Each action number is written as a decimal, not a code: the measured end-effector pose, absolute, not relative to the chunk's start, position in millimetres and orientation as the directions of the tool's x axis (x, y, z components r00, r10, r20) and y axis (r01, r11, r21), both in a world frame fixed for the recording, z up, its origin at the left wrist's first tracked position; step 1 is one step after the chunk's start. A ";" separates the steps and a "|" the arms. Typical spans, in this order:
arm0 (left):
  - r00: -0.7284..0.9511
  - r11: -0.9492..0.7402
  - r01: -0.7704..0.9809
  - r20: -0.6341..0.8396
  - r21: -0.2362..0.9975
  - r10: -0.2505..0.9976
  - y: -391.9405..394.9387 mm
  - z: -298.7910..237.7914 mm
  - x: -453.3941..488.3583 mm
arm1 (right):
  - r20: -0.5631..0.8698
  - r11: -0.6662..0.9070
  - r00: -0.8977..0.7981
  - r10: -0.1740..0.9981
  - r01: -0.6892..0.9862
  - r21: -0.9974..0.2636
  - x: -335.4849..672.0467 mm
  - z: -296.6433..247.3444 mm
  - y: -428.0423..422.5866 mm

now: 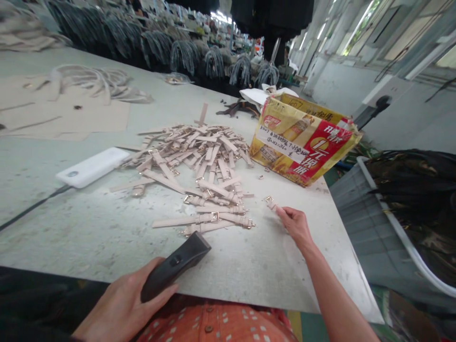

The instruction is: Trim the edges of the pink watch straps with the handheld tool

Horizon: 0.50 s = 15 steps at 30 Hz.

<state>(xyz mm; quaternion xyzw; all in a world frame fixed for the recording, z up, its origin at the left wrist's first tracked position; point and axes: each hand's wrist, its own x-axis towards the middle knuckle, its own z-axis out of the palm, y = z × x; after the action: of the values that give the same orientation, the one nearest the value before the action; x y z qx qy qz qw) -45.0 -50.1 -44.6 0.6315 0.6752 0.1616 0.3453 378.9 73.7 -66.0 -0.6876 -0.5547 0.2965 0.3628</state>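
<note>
My left hand (131,294) is wrapped round a black hair clipper (176,263), its head pointing up and to the right above the table's front part. Out to the right, my right hand (295,224) pinches a short beige strap with a metal buckle (271,203), buckle end away from me. Between and beyond my hands lies a heap of similar beige buckled straps (210,152). Several of these straps (203,219) lie loose at the heap's near edge, close to the clipper's head.
A yellow and red cardboard box (302,142) stands right of the heap. A white power bank (93,167) with a black cable lies at left, below beige fabric pieces (99,114). A grey bin (374,223) of dark material stands off the table's right edge.
</note>
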 end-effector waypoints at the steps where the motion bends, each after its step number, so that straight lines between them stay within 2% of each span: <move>1: 0.025 0.159 0.737 -0.261 0.657 0.965 -50.7 -44.1 -46.5 | 0.000 -0.130 0.220 0.976 0.576 -0.807 385.1 -67.0 78.8; 3: 0.008 0.175 0.730 -0.264 0.660 0.964 -52.2 -43.2 -49.1 | 0.106 -0.101 0.263 0.959 0.666 -0.739 394.0 -70.3 85.2; 5: -0.005 0.190 0.722 -0.270 0.665 0.963 -54.0 -42.9 -51.2 | 0.305 -0.029 0.285 0.909 0.772 -0.635 394.7 -74.5 86.8; 8: -0.032 0.217 0.705 -0.275 0.675 0.961 -56.8 -43.7 -53.4 | 0.493 0.142 0.150 0.857 0.850 -0.507 374.2 -80.8 81.3; 10: -0.038 0.219 0.704 -0.271 0.676 0.962 -58.2 -44.8 -54.2 | 0.476 0.311 -0.057 0.878 0.822 -0.476 348.6 -83.6 74.3; 12: -0.024 0.209 0.707 -0.272 0.675 0.962 -59.2 -46.0 -54.5 | 0.363 0.430 -0.279 0.889 0.778 -0.458 321.3 -84.5 67.1; 15: -0.012 0.203 0.710 -0.276 0.675 0.961 -59.7 -47.3 -54.9 | 0.216 0.443 -0.386 0.897 0.782 -0.438 291.8 -82.7 58.4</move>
<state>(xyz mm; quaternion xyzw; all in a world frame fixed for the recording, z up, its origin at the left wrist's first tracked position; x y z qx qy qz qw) -54.9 -59.7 -47.3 0.6061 0.6891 0.1767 0.3557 291.8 58.4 -82.7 -0.5108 -0.8219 0.1333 0.2142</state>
